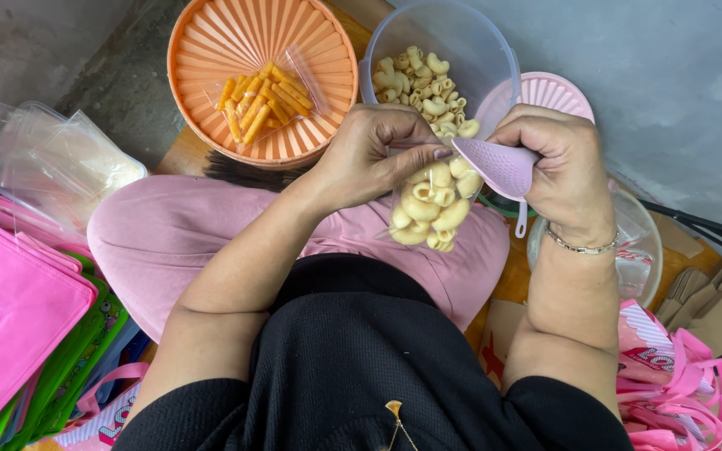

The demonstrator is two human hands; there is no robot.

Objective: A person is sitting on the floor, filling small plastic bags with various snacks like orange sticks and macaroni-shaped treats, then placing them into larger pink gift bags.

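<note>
Nearest to us, at the bottom of the frame, we are looking down on a black top and pink trousers. At the lower left we are seeing a stack of pink and green bags, and at the lower right more pink bags lying on brown cardboard.

In the middle of the frame we are holding a small clear bag half full of pale curled snacks. Our left hand is pinching the bag's open top, thumb and fingers clamped together on the plastic. Our right hand is closed around a lilac scoop, whose spout is touching the mouth of the bag. A thin bracelet is sitting on the right wrist.

Just beyond the hands, at the upper middle, a clear tub is holding more of the same curled snacks, with a pink lid just beside it on the right. At the upper left middle, an orange ribbed basket is holding one small bag of orange stick snacks. At the far left, a heap of empty clear bags is lying on the grey floor.
</note>
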